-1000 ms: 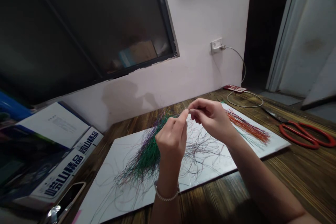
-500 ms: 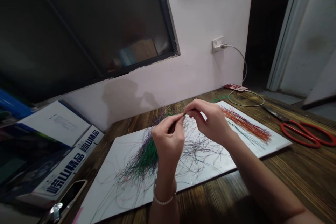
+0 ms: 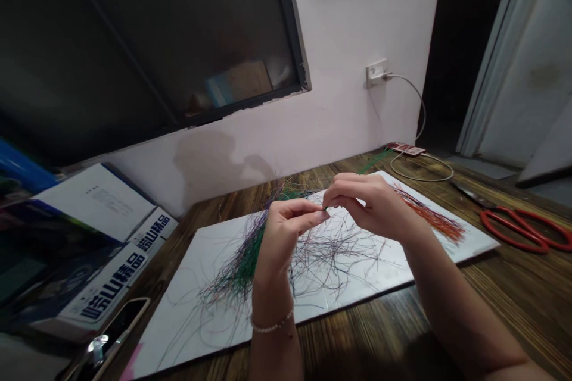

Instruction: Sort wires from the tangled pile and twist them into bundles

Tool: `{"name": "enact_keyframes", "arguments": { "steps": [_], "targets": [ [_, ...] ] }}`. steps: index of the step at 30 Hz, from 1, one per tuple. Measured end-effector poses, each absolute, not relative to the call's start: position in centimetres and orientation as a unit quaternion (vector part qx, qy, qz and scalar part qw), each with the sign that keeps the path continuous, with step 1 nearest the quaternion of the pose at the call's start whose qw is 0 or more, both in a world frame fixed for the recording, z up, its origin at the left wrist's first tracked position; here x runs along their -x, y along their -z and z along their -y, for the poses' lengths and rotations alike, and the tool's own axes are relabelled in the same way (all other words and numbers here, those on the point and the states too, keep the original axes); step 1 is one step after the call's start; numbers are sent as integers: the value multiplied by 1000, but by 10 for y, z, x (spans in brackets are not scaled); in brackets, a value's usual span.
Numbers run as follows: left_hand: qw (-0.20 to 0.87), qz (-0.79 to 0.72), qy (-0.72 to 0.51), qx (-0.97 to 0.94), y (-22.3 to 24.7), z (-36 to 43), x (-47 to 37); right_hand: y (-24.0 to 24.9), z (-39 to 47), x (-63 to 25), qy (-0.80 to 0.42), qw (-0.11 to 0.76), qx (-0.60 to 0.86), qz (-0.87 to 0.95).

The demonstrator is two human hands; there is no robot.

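Over a white board (image 3: 210, 327), my left hand (image 3: 286, 232) and my right hand (image 3: 370, 202) meet with pinched fingertips. Between them shows a tiny dark green bit, the end of thin green wires (image 3: 374, 161) that stick out behind my right hand. Which hand grips them more firmly is hard to make out. A tangled pile of green and purple wires (image 3: 245, 259) lies on the board left of my left wrist. Loose dark wires (image 3: 339, 250) spread below my hands. Orange and purple wires (image 3: 440, 220) lie on the board's right part.
Red-handled scissors (image 3: 513, 229) rest on the wooden table (image 3: 375, 333) at the right. A red phone (image 3: 406, 149) with a white cable lies at the back. White boxes (image 3: 111, 208) and another phone (image 3: 118, 330) are at the left. A socket (image 3: 378, 73) is on the wall.
My left hand has turned, its fingers now pointing right. Both pinches have shifted slightly right and down. The green wires behind my right hand now reach up toward the red phone.
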State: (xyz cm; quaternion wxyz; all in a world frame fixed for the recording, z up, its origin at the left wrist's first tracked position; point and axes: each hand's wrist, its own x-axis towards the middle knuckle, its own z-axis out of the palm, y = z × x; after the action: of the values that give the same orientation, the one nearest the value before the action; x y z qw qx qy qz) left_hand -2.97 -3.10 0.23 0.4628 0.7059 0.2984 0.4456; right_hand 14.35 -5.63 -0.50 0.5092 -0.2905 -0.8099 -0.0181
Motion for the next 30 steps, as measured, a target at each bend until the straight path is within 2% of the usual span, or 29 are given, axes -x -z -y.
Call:
{"name": "enact_keyframes", "arguments": {
  "steps": [4, 6, 9, 13, 16, 19, 26, 30],
  "targets": [
    [537, -266, -371, -710, -2, 27, 31, 4, 57, -144, 1, 522, 282, 805],
    [518, -263, -360, -730, -1, 27, 30, 5, 55, -145, -8, 533, 299, 792],
    [405, -290, -394, -773, 1, 30, 26, 5, 52, -147, -22, 546, 335, 768],
    [196, -320, -423, -824, 4, 31, 22, 5, 51, -148, -42, 564, 376, 734],
    [16, -308, -458, -834, 8, 28, 19, 4, 53, -150, -100, 569, 399, 712],
    [-102, -252, -487, -830, 11, 25, 18, 4, 54, -152, -178, 563, 402, 700],
    [-215, -159, -532, -803, 13, 26, 17, 2, 60, -154, -243, 563, 386, 689],
    [-188, -131, -565, -793, 11, 30, 14, 0, 64, -151, -223, 578, 362, 696]
  ]
}}
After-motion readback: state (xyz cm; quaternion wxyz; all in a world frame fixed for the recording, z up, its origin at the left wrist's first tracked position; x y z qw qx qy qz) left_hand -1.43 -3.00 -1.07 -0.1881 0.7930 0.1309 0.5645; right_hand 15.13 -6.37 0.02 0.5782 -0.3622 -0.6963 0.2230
